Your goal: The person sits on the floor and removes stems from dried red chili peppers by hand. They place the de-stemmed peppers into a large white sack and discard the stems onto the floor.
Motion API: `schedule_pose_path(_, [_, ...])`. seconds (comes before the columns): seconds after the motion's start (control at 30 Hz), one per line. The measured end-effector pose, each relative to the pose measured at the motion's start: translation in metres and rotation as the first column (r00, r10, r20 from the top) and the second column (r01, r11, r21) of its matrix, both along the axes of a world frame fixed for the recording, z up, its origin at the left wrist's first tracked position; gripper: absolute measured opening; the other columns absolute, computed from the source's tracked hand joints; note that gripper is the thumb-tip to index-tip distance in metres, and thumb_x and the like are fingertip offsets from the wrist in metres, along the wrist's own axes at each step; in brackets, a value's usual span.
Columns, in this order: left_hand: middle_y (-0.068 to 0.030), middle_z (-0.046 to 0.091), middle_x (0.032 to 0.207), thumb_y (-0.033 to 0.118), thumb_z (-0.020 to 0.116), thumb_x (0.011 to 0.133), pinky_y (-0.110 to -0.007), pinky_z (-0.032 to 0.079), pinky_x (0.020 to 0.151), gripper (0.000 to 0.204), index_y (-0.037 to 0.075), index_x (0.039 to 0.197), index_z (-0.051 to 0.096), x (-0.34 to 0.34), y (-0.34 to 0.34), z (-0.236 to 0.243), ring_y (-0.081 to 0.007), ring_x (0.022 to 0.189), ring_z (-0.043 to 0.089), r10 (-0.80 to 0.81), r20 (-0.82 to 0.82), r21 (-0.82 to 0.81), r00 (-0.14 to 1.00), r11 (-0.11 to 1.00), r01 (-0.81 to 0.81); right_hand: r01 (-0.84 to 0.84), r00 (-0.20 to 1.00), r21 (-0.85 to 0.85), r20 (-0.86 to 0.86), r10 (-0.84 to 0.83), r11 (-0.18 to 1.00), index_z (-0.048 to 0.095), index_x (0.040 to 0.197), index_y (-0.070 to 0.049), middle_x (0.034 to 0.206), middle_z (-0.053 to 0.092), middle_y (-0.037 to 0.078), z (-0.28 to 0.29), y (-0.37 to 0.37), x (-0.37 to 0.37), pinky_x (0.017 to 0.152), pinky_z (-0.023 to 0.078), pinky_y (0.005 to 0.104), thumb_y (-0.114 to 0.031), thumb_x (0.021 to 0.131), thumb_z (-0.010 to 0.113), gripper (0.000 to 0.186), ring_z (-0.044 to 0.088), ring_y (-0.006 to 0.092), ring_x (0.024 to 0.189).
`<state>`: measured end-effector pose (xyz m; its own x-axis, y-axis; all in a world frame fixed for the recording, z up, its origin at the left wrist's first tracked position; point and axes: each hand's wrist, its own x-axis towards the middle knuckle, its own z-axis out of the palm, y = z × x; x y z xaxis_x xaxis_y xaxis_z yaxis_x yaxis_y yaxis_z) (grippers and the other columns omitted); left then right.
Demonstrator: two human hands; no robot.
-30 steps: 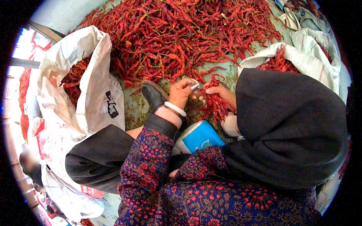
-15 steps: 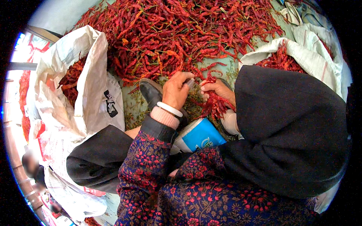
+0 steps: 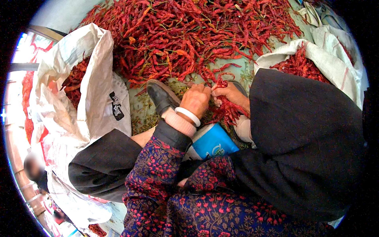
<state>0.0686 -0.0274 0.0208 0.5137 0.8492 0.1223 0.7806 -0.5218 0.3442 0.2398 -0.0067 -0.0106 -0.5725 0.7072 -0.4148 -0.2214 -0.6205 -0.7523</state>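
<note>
A bunch of dried red chillies [image 3: 226, 110] is gripped in my right hand [image 3: 233, 96], between my feet; the pods hang down below the fingers. My left hand [image 3: 196, 102], with a white bangle at the wrist, is closed beside the bunch, its fingertips meeting my right fingers. What those left fingertips pinch is hidden. Just beyond both hands spreads a big heap of dried red chillies [image 3: 177, 35]. Bits of stem [image 3: 139, 112] litter the ground around my shoes.
A white woven sack [image 3: 100, 51] with chillies inside stands at the left, another white sack [image 3: 323, 55] with chillies at the right. A blue and white packet [image 3: 213, 142] lies below my hands. My black shoe [image 3: 160, 96] borders the heap. Blurred people show at the lower left.
My left hand has moved right and slightly down, from a small gap to touching distance of my right hand. My right hand keeps the chilli bunch in nearly the same place.
</note>
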Motion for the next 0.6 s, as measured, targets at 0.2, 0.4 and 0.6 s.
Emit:
schedule_pose_path(0.2, [-0.0162,0.057,0.077,0.004,0.048,0.075,-0.043,0.047,0.063,0.015,0.007,0.087,0.057,-0.003,0.005,0.0,-0.0351,0.075,0.057,0.031,0.101,-0.118,0.994,0.993,-0.019,0.032,0.999,-0.016,0.0,-0.032,0.999,0.054,0.076,-0.002,0.062,0.054,0.007,0.002,0.0,0.002,0.047,0.041,0.0266,-0.009,0.074,0.06,0.009,0.052,0.0141,0.049])
schedule_pose_path(0.4, [-0.0162,0.057,0.074,0.007,0.048,0.077,-0.044,0.046,0.058,0.009,0.007,0.082,0.055,-0.003,0.004,-0.007,-0.0355,0.071,0.057,0.055,0.111,-0.065,0.992,0.997,-0.048,0.057,0.998,-0.051,0.028,-0.055,0.997,0.055,0.075,-0.002,0.061,0.054,0.007,0.003,-0.002,0.0,0.047,0.042,0.0264,-0.009,0.074,0.059,0.009,0.052,0.0142,0.048])
schedule_pose_path(0.6, [-0.0187,0.057,0.066,0.009,0.051,0.076,-0.044,0.047,0.055,0.007,0.003,0.075,0.052,0.014,-0.003,-0.016,-0.0355,0.061,0.058,0.268,0.096,-0.053,0.959,0.963,-0.264,0.116,0.98,0.031,0.162,-0.12,0.993,0.053,0.077,0.0,0.06,0.053,0.006,0.002,-0.002,-0.005,0.045,0.041,0.0271,-0.007,0.077,0.055,0.007,0.05,0.0131,0.049])
